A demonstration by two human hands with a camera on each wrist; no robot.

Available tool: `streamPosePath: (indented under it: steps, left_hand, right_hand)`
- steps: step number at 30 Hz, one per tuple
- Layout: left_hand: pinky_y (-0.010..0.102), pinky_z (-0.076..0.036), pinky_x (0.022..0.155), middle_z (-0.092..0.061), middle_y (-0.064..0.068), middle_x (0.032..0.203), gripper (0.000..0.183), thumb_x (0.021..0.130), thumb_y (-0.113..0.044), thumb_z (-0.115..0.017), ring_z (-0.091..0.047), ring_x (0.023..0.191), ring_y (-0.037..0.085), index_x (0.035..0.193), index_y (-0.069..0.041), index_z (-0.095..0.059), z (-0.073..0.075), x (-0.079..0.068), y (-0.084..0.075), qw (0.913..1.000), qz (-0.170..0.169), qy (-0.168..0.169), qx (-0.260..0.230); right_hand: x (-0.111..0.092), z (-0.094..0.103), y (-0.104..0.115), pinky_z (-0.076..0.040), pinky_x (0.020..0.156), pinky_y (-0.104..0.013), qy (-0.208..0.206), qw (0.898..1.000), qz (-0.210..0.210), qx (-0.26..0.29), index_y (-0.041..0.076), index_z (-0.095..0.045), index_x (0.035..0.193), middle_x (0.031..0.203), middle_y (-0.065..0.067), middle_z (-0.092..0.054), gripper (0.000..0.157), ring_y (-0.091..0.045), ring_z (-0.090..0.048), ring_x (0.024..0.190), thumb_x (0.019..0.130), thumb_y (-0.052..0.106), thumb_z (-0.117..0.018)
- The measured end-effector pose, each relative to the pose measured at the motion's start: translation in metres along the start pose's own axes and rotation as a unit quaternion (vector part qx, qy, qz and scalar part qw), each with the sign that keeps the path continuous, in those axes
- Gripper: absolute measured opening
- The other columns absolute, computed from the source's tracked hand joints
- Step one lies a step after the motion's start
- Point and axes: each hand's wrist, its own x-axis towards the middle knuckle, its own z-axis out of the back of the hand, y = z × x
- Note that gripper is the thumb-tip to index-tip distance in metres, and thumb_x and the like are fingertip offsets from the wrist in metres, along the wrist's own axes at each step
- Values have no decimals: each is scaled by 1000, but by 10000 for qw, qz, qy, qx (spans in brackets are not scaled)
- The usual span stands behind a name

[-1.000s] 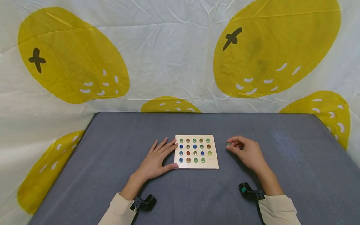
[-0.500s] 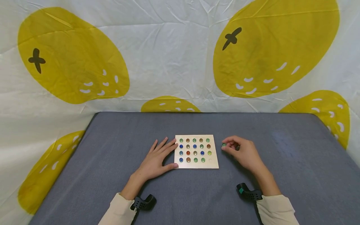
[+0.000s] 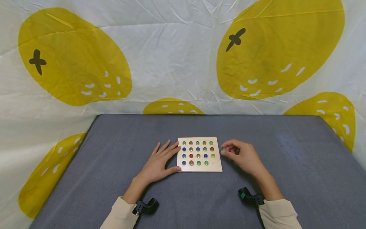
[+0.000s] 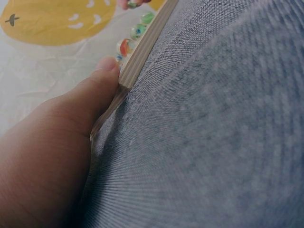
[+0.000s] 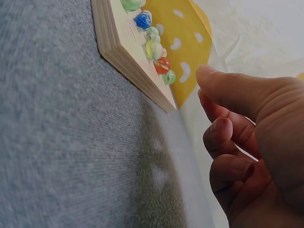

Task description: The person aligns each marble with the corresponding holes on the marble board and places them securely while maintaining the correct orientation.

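Observation:
A pale wooden board (image 3: 194, 168) lies on the table, its rows of hollows filled with glass marbles in green, blue, red, amber and yellow. At its near right corner one bare hollow (image 3: 213, 163) shows. My left hand (image 3: 158, 165) rests along the board's left edge with fingers spread and straight, the thumb (image 4: 97, 85) against the near left corner in the left wrist view. Just off the board's right edge, my right hand (image 3: 243, 157) pinches a green marble (image 3: 223, 149) between thumb and fingertips. In the right wrist view the thumb hides that marble.
Grey cloth covers the table (image 3: 128, 127). Behind it hangs a white curtain (image 3: 171, 63) printed with large yellow fruit shapes. A black wrist camera (image 3: 147, 206) sits on the left wrist and another wrist camera (image 3: 251, 197) on the right.
My right hand has moved left with the green marble, from well right of the board to close beside its right edge. The left hand and board have stayed put.

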Motion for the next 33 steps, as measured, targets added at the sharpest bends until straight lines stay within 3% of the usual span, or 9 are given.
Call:
streamPosePath:
  steps: [15, 33]
  left_hand:
    - [55, -8, 114, -29, -1, 155, 76, 89, -64, -51, -19, 143, 29, 149, -19, -39, 0, 0, 0, 10000, -25, -16, -14]
    - [55, -8, 113, -29, -1, 155, 76, 89, -64, -50, -20, 143, 30, 148, -18, -39, -1, -1, 0, 9999, -86, -51, -19]
  right_hand:
    - [0, -7, 5, -42, 52, -24, 219, 9995, 120, 206, 14, -71, 95, 72, 8, -59, 15, -11, -52, 61, 82, 12, -77]
    - [-2, -14, 2, -44, 54, -25, 1036, 9927, 198, 583, 17, -71, 95, 75, 7, -59, 12, -11, -52, 63, 84, 18, -76]
